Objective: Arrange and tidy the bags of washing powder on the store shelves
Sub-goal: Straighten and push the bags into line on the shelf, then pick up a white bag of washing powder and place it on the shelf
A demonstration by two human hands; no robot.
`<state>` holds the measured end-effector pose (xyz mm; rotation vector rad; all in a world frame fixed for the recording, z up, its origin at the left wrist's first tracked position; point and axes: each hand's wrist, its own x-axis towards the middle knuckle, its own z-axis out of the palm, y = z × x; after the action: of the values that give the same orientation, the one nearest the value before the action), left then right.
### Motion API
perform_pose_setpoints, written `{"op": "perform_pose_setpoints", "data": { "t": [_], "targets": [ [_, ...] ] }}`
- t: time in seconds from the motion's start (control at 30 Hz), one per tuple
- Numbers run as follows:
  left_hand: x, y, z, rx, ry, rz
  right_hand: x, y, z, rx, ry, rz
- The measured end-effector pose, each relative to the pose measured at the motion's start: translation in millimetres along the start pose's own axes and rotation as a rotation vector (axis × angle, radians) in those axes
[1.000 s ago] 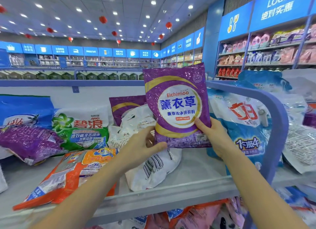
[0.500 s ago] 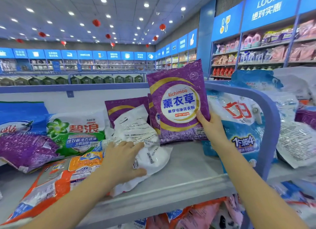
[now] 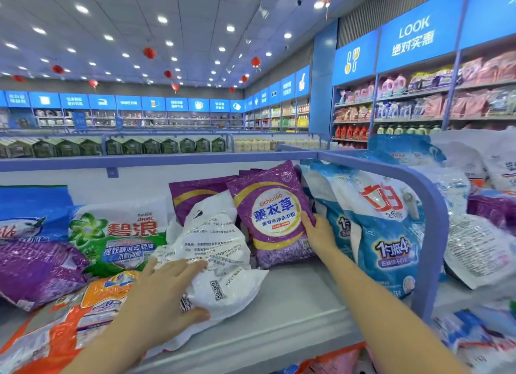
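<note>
Right hand (image 3: 318, 232) round crowded purple bag (image 3: 275, 217).

Ceiling lights (image 3: 162, 19) above my grip flood everything brightly; glare streaks the white bag (image 3: 215, 234) under my left hand (image 3: 164, 298); the edges bend and blur.

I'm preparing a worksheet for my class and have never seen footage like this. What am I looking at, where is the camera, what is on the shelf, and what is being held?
There is no machine here. A person wears a wide-angle camera on the head, so you look forward and down along their own arms. The left hand rests on a crumpled white bag lying on the grey shelf. The right hand holds a purple bag upright by its lower right edge, beside a blue and white bag. A green and white bag and an orange bag are further left.
</note>
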<state>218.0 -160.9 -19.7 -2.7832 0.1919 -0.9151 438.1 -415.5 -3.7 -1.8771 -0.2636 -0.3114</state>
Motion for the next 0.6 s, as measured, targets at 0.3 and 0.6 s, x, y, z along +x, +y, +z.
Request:
{"op": "perform_pose_setpoints", "data": {
  "t": [0.3, 0.6],
  "targets": [
    [-3, 2, 0, -0.032, -0.011, -0.019, 7, 8, 33, -0.557, 0.241, 0.079],
    [-2, 5, 0, -0.053, -0.01, -0.02, 3, -14, 26, -0.681, 0.086, -0.525]
  ]
}}
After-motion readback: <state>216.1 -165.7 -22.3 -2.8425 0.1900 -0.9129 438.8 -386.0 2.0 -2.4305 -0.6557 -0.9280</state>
